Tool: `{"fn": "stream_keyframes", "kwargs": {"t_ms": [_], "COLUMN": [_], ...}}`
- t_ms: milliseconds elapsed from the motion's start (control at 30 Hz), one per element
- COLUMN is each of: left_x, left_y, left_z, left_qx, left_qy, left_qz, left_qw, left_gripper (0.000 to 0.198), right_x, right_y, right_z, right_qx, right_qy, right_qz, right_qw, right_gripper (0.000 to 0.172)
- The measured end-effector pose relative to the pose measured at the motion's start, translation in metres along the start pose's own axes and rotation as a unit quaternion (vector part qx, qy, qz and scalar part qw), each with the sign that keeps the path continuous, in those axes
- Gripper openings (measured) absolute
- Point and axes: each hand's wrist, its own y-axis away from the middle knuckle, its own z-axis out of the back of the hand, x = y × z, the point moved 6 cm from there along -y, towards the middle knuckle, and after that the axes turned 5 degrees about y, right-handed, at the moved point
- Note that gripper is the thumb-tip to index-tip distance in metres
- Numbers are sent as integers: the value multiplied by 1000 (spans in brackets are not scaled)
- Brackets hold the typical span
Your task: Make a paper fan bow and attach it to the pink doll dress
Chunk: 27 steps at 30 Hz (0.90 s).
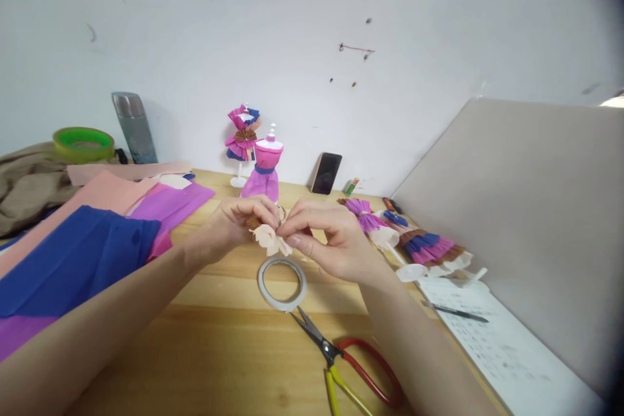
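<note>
The left hand (247, 218) and right hand (334, 234) both pinch the flower (269, 240). It pokes down between them, neither hand nearer, just above the tape (263, 287).

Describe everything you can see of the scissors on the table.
The scissors lie unheld on the wooden table, their dark, metallic-looking blades slightly parted and pointing toward the tape roll; whether the tips touch it is unclear. One handle is red, curving in a broad loop, the other yellow, both smooth. The picture's bottom edge cuts off the yellow one.
</note>
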Motion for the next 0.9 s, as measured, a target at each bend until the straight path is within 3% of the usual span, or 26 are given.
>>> {"fn": "stream_keyframes", "kwargs": {"t_ms": [233,533,733,900], "left_x": [-2,8,15,7], "left_y": [-1,0,1,0], "left_z": [0,9,10,4], "left_qx": [1,-40,-69,-44], "left_qy": [16,22,40,30], "left_qz": [-10,-9,59,43], "left_qw": [1000,999,995,998], "left_gripper": [10,12,31,15], "right_x": [-3,11,11,16], "right_y": [0,1,3,6], "right_z": [2,1,-1,-3], "right_qx": [-17,-2,-3,0], "right_qy": [-7,83,126,199], "right_qz": [-10,84,116,147], "right_qw": [1000,993,985,969], "right_gripper": [12,22,25,24]}}
